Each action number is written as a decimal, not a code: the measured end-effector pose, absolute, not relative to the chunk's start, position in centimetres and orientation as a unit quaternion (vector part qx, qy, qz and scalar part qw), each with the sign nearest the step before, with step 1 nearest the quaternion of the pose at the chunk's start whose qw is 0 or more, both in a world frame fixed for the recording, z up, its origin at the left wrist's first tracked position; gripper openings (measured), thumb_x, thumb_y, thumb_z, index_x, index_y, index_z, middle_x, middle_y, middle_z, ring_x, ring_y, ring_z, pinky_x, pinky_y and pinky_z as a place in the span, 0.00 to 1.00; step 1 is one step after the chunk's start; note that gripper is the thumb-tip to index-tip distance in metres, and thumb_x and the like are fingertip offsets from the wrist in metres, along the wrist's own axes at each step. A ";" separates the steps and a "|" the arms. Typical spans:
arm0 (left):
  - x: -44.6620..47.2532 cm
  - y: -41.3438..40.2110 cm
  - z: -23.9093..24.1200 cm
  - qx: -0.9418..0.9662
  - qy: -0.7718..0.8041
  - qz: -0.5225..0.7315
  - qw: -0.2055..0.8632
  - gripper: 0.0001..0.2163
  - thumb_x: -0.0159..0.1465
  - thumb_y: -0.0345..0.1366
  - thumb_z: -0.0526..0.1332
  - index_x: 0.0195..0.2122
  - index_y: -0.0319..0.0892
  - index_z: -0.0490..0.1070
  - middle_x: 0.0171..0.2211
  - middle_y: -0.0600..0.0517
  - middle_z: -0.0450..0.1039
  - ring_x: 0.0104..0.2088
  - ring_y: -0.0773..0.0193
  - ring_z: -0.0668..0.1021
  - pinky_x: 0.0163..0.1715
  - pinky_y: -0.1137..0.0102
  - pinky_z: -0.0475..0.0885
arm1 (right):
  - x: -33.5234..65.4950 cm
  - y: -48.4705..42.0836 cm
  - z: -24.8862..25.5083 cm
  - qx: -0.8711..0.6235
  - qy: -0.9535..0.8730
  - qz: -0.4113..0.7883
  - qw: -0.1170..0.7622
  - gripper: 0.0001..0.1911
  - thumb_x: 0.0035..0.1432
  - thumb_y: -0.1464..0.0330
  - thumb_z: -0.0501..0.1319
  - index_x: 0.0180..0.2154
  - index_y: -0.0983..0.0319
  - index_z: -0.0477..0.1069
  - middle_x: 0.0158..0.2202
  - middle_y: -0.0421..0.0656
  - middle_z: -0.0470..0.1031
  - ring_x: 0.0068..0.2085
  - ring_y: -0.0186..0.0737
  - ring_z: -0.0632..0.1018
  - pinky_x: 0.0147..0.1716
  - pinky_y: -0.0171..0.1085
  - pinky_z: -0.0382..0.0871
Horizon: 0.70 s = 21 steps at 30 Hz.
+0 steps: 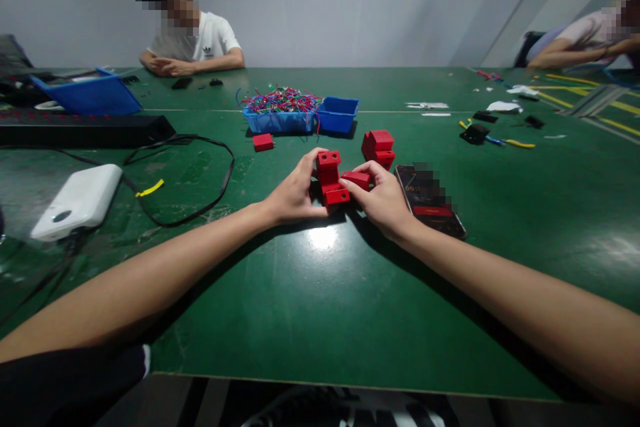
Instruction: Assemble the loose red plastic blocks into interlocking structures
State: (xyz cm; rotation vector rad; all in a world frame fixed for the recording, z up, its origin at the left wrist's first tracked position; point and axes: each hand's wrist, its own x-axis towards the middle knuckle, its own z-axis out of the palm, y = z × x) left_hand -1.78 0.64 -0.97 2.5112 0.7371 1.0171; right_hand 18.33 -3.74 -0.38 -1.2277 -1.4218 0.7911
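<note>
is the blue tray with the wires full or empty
Full. The blue tray is heaped with coloured wires that rise above its rim and hang over the sides. The smaller blue bin beside it shows no contents.

On the green table (310, 307), a blue tray of coloured wires (281, 110) is seen beside an empty blue tray (339, 113), with a white power bank (77, 201) and a phone (431, 200) nearby.

phone (431, 200) screen blurred; red blocks (334, 180) partly hidden by fingers; forearms cut off
</note>
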 end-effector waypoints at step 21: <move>-1.6 0.5 -1.0 0.876 0.282 0.355 0.164 0.47 0.52 0.46 0.73 0.67 0.42 0.48 0.63 0.34 0.60 0.63 0.41 0.70 0.60 0.47 0.71 | 17.7 -4.7 -0.3 -0.342 -0.626 0.382 0.587 0.20 0.59 0.56 0.67 0.38 0.55 0.57 0.45 0.41 0.71 0.43 0.38 0.77 0.43 0.40 0.74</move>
